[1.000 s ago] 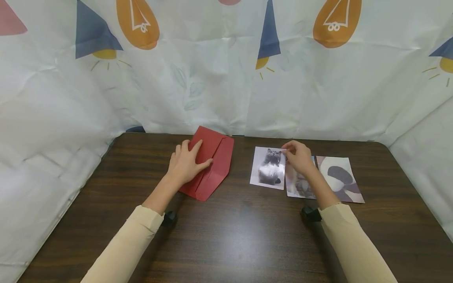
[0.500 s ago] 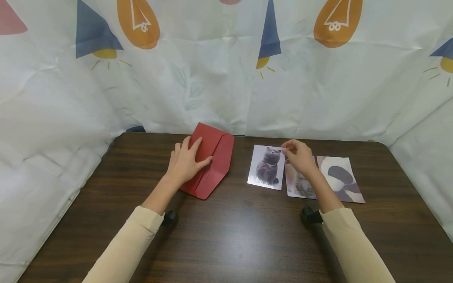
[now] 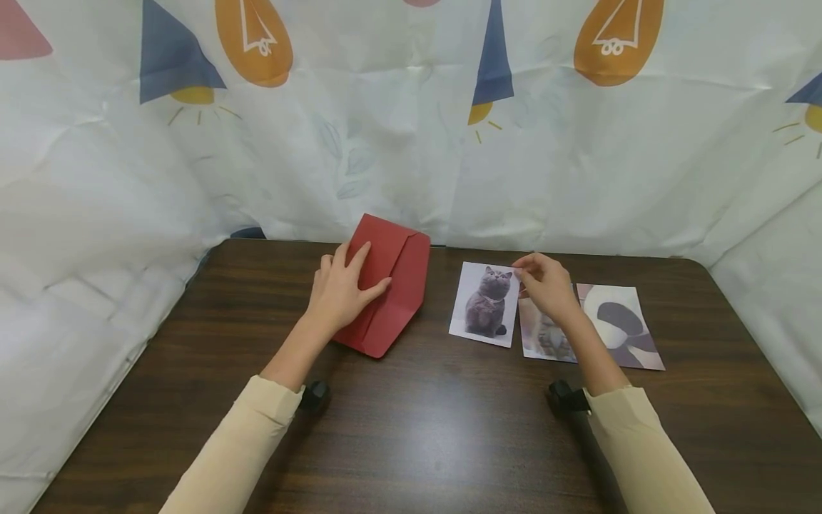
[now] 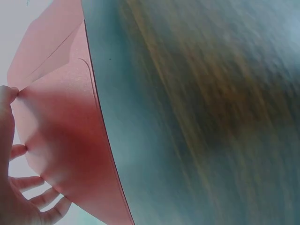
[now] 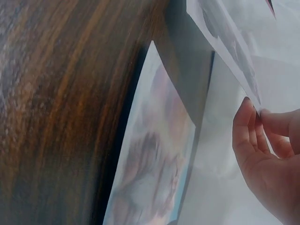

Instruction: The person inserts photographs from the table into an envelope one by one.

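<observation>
A red envelope lies on the left half of the table, its pointed flap facing right. My left hand rests on it with spread fingers; in the left wrist view the fingertips touch its red face. Between thumb and fingers, my right hand pinches the upper right corner of a photo of a grey cat. In the right wrist view this photo is tilted up, away from the tabletop. Beneath my right hand lies a second animal photo, partly covered by the hand and wrist.
A third photo, with grey and white shapes, lies flat to the right of my right wrist. The dark wooden table ends at the back against a white patterned curtain. Each wrist wears a black camera.
My left hand and the red envelope have shifted slightly up and to the right. The cat photo has changed its tilt a little, still pinched by my right hand.
</observation>
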`<action>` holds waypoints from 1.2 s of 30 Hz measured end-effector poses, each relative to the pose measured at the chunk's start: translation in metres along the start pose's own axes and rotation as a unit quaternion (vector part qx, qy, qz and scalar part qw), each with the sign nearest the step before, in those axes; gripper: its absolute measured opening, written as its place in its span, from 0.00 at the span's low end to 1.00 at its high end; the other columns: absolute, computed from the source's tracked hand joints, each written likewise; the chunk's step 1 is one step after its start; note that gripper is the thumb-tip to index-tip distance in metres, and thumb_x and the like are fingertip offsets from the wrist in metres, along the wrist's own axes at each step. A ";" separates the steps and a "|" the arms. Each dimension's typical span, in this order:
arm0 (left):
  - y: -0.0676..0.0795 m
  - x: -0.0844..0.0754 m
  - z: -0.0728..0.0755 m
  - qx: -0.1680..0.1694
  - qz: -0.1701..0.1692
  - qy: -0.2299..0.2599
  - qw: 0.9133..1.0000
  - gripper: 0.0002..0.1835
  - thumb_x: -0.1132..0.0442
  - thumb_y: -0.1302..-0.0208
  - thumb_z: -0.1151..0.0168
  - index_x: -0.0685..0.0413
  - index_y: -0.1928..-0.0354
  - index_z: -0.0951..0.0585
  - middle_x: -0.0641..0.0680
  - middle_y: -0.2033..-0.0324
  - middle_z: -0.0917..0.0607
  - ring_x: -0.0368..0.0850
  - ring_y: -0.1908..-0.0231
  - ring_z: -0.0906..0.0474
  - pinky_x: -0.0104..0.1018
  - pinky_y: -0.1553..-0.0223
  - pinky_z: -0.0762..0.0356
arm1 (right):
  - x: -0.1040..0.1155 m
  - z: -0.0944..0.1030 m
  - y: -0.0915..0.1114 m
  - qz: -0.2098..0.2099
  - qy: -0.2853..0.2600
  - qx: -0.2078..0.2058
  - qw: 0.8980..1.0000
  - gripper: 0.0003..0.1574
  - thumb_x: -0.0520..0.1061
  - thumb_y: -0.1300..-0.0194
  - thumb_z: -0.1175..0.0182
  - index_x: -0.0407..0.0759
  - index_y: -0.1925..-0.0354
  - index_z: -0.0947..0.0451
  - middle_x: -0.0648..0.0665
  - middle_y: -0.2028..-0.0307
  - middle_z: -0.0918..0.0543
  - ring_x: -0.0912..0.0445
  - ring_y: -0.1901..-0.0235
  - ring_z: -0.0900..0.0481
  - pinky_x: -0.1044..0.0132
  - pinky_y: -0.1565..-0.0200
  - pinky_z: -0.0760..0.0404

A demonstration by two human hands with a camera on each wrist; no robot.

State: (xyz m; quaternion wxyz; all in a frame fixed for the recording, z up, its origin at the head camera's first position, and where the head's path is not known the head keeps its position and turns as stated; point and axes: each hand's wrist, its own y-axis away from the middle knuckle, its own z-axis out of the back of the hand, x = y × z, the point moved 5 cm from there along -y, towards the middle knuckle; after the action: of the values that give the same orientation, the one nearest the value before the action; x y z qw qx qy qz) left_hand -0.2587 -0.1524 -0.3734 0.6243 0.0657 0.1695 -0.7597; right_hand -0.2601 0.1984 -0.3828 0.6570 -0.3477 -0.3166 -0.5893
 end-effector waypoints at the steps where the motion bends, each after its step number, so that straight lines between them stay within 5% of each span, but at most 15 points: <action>1: 0.000 -0.001 0.000 -0.002 -0.002 0.001 1.000 0.45 0.38 0.28 0.37 0.54 0.19 0.37 0.69 0.24 0.38 0.70 0.41 0.32 0.61 0.47 0.25 | 0.000 0.000 0.001 0.001 0.000 0.000 1.000 0.15 0.37 0.20 0.44 0.28 0.43 0.21 0.29 0.53 0.16 0.49 0.66 0.12 0.54 0.58 0.10; 20: -0.003 -0.012 -0.001 -0.011 0.014 0.029 0.999 0.45 0.38 0.28 0.37 0.52 0.18 0.38 0.66 0.22 0.40 0.67 0.43 0.33 0.58 0.48 0.25 | 0.005 0.005 0.007 0.009 -0.017 -0.010 1.000 0.16 0.38 0.19 0.45 0.29 0.42 0.21 0.30 0.52 0.17 0.61 0.70 0.14 0.54 0.57 0.10; 36: -0.006 -0.018 -0.005 -0.006 0.019 0.004 1.000 0.45 0.37 0.28 0.38 0.50 0.18 0.38 0.67 0.22 0.40 0.66 0.42 0.33 0.56 0.48 0.25 | 0.014 0.008 0.011 0.015 -0.040 -0.014 0.999 0.16 0.39 0.19 0.45 0.29 0.41 0.22 0.31 0.53 0.18 0.67 0.71 0.17 0.59 0.58 0.10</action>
State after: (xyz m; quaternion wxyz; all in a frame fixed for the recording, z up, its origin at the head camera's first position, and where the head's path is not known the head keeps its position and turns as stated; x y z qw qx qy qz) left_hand -0.2616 -0.1335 -0.3712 0.6385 0.0686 0.1750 -0.7464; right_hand -0.2475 0.1982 -0.3677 0.6478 -0.3848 -0.3292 -0.5691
